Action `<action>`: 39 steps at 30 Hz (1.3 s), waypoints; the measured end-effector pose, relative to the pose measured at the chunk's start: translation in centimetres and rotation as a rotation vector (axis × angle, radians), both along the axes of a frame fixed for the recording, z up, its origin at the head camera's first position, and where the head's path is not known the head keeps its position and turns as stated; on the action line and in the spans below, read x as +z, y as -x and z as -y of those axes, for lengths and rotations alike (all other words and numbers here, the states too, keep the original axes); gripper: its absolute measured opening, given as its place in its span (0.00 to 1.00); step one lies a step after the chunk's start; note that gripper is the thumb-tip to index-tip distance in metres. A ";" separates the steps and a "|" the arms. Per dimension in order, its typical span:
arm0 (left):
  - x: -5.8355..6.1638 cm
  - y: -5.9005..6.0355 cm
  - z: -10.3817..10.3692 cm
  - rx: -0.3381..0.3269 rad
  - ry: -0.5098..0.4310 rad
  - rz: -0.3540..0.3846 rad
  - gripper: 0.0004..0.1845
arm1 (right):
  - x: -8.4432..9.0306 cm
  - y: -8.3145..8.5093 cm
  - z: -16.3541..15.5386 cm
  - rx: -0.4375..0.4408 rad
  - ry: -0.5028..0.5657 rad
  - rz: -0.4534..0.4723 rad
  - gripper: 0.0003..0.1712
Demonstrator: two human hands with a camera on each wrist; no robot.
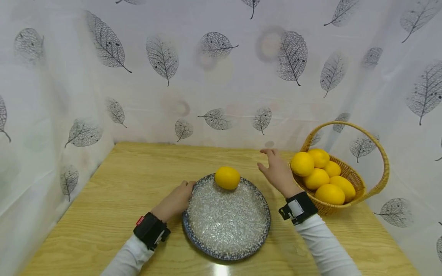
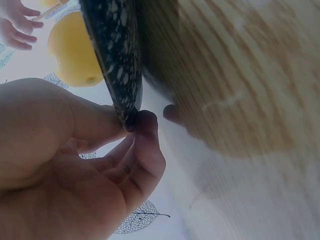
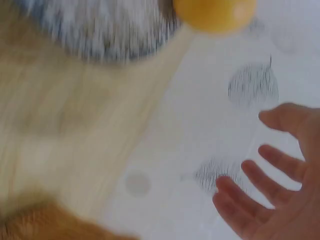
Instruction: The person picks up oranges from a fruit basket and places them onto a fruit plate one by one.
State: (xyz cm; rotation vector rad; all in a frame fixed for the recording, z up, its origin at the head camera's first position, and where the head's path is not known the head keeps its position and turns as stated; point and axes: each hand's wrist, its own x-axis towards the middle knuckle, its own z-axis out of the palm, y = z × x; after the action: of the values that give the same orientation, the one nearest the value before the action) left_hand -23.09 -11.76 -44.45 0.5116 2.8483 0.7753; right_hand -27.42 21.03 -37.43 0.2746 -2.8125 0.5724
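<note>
Lemon (image 1: 227, 178) rests at the far edge of the speckled round plate (image 1: 228, 222) on the wooden surface (image 1: 145, 165); I have the left hand (image 1: 175, 200) pinching the plate's left rim between thumb and fingers, and my right hand (image 1: 279, 174), fingers apart, hovers near the wicker basket (image 1: 324, 208) of more lemons (image 1: 315, 179).

The head view looks forward and down from above and behind the fingers of the left hand (image 1: 175, 200) and right hand (image 1: 279, 174), far enough back to show the whole plate (image 1: 228, 222) between them. Each wrist view sits close behind its own fingers, rolled sideways; both share the plate's edge and the yellow fruit (image 1: 227, 178) beyond the left fingertips.
</note>
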 end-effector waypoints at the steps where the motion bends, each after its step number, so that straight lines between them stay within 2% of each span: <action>1: 0.0 0.0 0.0 0.000 0.003 -0.001 0.24 | 0.2 0.2 -0.7 -0.036 0.001 -0.021 0.29; 7: 0.1 -0.1 0.0 -0.006 -0.002 -0.004 0.24 | 0.8 0.9 -4.5 -0.243 0.009 -0.100 0.28; 10: 0.2 -0.3 -0.1 -0.008 -0.010 -0.002 0.25 | 1.0 0.8 -5.9 -0.335 -0.007 -0.090 0.30; 14: -0.1 -0.3 -0.2 -0.010 -0.011 -0.012 0.24 | 0.6 0.5 -7.3 -0.416 -0.039 -0.022 0.35; 21: -0.3 -0.1 -0.2 -0.006 -0.010 -0.034 0.23 | 0.0 0.7 -8.2 -0.418 0.031 0.120 0.39; 39: 0.4 -0.4 -0.2 0.003 -0.010 -0.019 0.25 | -0.5 1.1 -8.3 -0.438 0.054 0.129 0.44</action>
State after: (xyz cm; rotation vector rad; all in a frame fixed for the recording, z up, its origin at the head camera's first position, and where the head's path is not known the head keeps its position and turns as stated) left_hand -22.70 -11.52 -44.09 0.5195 2.8644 0.7897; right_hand -28.52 29.28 -37.92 -0.3942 -2.8388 0.5753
